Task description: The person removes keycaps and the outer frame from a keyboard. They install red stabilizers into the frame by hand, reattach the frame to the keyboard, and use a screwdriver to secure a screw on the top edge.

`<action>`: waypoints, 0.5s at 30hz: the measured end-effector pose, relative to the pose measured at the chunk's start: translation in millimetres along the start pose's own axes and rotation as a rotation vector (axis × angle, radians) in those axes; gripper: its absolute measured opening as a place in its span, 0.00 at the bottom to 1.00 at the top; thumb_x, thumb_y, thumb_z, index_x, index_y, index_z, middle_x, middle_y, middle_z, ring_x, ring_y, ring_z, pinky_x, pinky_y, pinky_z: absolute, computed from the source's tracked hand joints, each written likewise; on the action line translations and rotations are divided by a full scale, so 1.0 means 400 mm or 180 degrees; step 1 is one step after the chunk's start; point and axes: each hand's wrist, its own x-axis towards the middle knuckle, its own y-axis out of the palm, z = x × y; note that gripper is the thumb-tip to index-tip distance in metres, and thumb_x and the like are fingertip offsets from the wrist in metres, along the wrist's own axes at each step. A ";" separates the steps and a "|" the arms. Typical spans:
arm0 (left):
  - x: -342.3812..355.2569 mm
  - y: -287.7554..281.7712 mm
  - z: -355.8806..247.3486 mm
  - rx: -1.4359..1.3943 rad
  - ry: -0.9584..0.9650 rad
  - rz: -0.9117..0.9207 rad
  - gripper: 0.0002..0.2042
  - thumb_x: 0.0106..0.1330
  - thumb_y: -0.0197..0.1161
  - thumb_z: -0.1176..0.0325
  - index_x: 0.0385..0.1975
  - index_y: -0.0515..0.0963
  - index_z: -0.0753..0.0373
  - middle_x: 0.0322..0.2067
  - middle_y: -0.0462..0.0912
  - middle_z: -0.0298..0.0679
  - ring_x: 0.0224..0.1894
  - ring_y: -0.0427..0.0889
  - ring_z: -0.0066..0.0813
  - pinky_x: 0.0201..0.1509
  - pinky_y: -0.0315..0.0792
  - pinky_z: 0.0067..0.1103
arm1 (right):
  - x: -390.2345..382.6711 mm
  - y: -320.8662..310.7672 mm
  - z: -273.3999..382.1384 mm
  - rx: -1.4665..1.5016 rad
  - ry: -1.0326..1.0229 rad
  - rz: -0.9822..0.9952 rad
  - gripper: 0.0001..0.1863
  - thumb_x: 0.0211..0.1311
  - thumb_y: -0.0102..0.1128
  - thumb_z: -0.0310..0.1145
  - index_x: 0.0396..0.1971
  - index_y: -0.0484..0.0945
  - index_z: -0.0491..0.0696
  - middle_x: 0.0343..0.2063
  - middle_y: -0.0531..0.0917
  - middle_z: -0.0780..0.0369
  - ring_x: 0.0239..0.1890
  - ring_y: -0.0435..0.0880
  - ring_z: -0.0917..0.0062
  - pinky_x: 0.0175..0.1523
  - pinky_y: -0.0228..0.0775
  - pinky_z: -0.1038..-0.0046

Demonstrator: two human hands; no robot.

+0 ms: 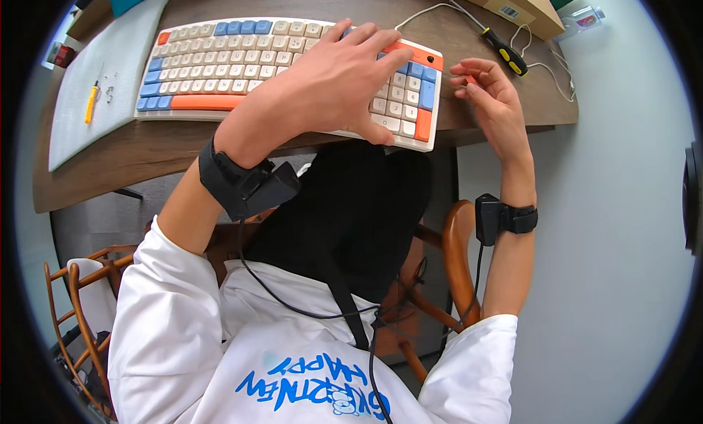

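Note:
A keyboard (212,72) with cream, blue and orange keys lies near the front edge of the desk. My left hand (322,83) spans its right part, fingers toward the far edge and thumb at the near edge, gripping it across; several keys are hidden underneath. Just off the keyboard's right end, my right hand (495,105) is raised with the fingertips pinched on a small orange-red piece (470,80). Most of that piece is covered by the fingers, so its kind is unclear.
A screwdriver (507,52) with a black and yellow handle lies behind my right hand, beside a white cable (421,14). A cardboard box (523,6) and clear bottle (582,21) stand beyond. On the left, a white foam sheet (73,135) holds a small yellow tool (91,105) and tiny metal bits.

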 end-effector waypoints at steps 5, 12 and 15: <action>-0.002 0.003 0.007 -0.0043 -0.0056 -0.0017 0.50 0.44 0.78 0.46 0.69 0.64 0.62 0.68 0.65 0.51 0.72 0.61 0.49 0.79 0.50 0.43 | 0.003 0.037 0.038 -0.0652 -0.0255 -0.0124 0.16 0.65 0.61 0.18 0.52 0.72 0.38 0.50 0.81 0.53 0.54 0.84 0.69 0.60 0.77 0.74; -0.011 0.012 0.010 -0.0177 -0.0091 -0.0131 0.50 0.43 0.78 0.48 0.68 0.65 0.63 0.66 0.67 0.51 0.70 0.63 0.49 0.78 0.52 0.44 | 0.004 0.075 0.069 -0.1021 -0.0370 -0.0203 0.12 0.63 0.62 0.16 0.46 0.79 0.37 0.50 0.81 0.57 0.50 0.85 0.73 0.55 0.78 0.76; -0.015 0.024 0.014 -0.0274 -0.0074 -0.0278 0.49 0.42 0.79 0.48 0.66 0.66 0.63 0.65 0.68 0.50 0.69 0.64 0.49 0.78 0.52 0.43 | 0.014 0.082 0.084 -0.1379 -0.0353 -0.0288 0.14 0.64 0.62 0.16 0.50 0.81 0.37 0.47 0.81 0.60 0.48 0.85 0.75 0.55 0.77 0.77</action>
